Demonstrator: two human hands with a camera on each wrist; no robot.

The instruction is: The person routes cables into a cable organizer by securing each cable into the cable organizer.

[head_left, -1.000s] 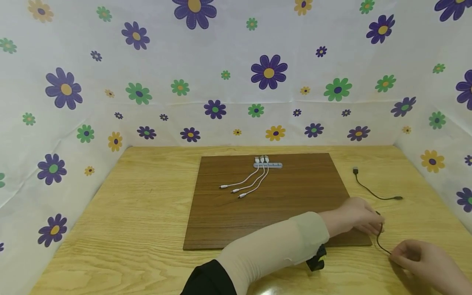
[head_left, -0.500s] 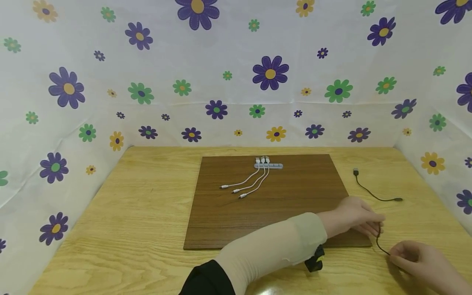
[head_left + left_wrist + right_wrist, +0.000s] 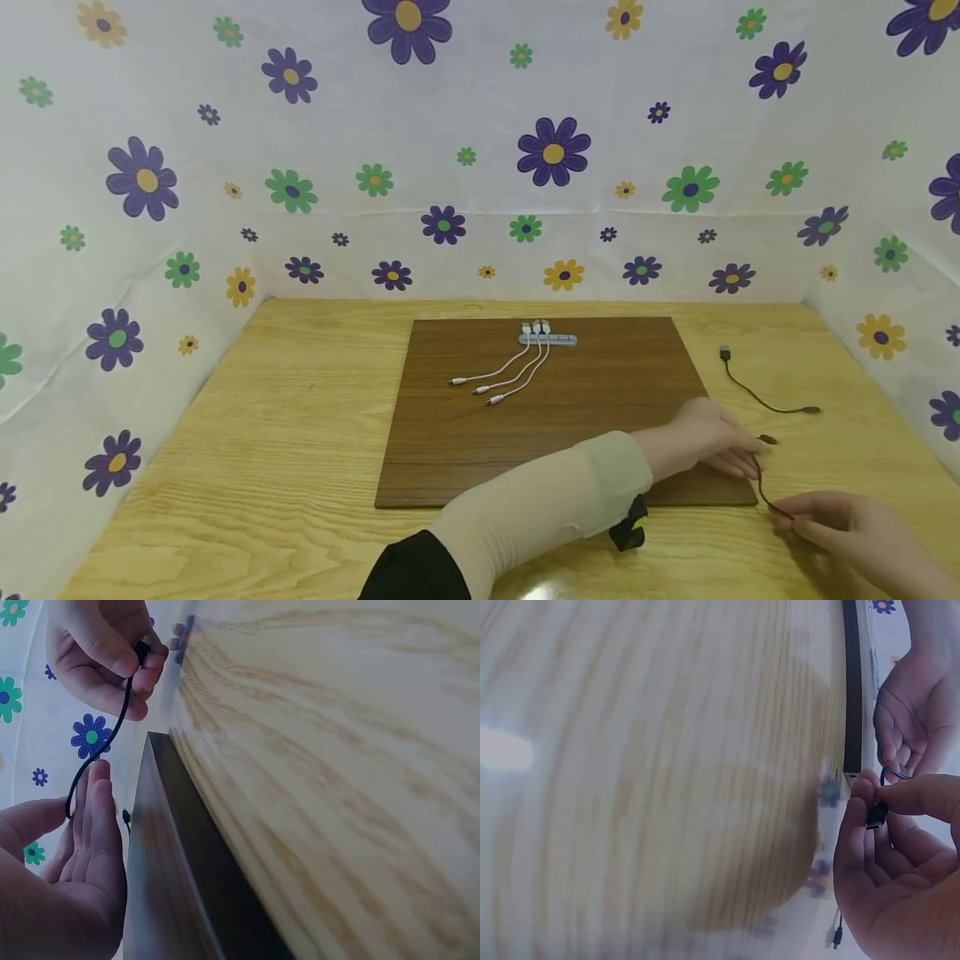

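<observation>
Comprising one black cable point(image 3: 112, 737), held beside the board's near right corner. Its plug point(image 3: 877, 815) is pinched in the right-hand grip point(image 3: 862, 529); its cord is pinched by thumb and finger in the left-hand grip point(image 3: 705, 437). Since a moment ago, both have been shifted slightly leftward, and a dark tip point(image 3: 767, 439) is exposed beyond the left; whether it belongs to the held cable cannot be told. A minor repositioning is inferred, the cable being kept in hand. Also listed: loose black cable point(image 3: 753, 395), on the counter point(image 3: 300, 417); three white cables point(image 3: 537, 354), seated in a holder point(image 3: 564, 340) on the board point(image 3: 600, 375).
</observation>
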